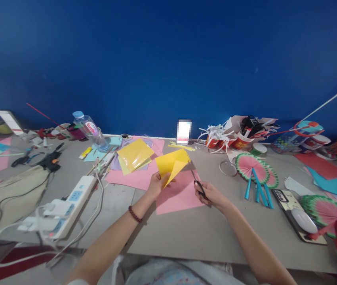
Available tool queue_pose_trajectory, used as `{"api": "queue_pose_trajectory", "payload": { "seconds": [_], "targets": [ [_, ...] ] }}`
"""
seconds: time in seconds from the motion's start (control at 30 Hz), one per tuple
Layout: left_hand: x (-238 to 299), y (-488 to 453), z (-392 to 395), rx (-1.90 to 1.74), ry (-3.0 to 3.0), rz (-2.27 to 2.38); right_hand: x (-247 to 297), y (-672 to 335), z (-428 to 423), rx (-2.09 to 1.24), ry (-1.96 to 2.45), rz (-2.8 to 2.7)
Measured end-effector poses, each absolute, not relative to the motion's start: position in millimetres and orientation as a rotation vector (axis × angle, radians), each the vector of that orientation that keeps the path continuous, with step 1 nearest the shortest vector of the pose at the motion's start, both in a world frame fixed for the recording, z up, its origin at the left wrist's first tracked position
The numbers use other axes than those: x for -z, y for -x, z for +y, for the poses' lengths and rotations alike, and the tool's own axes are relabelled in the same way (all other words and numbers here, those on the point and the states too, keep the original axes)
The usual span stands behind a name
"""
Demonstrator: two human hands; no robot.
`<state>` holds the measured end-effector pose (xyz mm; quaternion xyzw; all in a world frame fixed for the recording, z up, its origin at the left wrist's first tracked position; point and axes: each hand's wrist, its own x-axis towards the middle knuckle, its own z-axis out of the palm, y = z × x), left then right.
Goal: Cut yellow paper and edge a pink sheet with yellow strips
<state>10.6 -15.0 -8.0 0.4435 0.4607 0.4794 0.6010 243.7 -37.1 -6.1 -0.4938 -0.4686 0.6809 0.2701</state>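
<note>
Left hand (156, 185) is closed in a pinch on the lower left corner of a folded yellow paper sheet (172, 164), thumb on top, fingers beneath. The sheet stands raised above the grey desk (210, 233) and extends up and to the right from the hand.

Right hand (209, 194) is closed around the handles of small black-handled scissors (197, 183). The blades point up and left toward the right edge of the yellow sheet; whether they touch it cannot be determined. The scissors lie between the two hands, just beside the sheet.

Both hands are positioned over a flat pink paper sheet (180, 196) lying on the desk. A stack of loose yellow sheets (135, 155) lies beyond the left hand. Pleated pink-and-green paper fans with blue handles (256, 170) lie to the right of the right hand.
</note>
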Motion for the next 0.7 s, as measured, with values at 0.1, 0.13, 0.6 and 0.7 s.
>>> {"api": "queue_pose_trajectory", "payload": {
  "seconds": [0.1, 0.13, 0.6, 0.7],
  "targets": [
    [11.7, -11.1, -14.7, -1.120, -1.065, 1.056, 6.7, -244.0, -37.1, -1.817, 1.338, -1.270],
    [13.4, -11.2, -14.4, -1.126, -1.071, 1.044, 7.4, -244.2, -37.0, -1.817, 1.337, -1.270],
    [16.8, -9.9, -14.9, -1.097, -1.066, 1.014, 10.7, -245.6, -35.4, -1.810, 1.365, -1.262],
    [17.0, -9.8, -15.1, -1.076, -1.061, 0.988, 9.4, -244.8, -35.6, -1.809, 1.372, -1.239]
  ]
}}
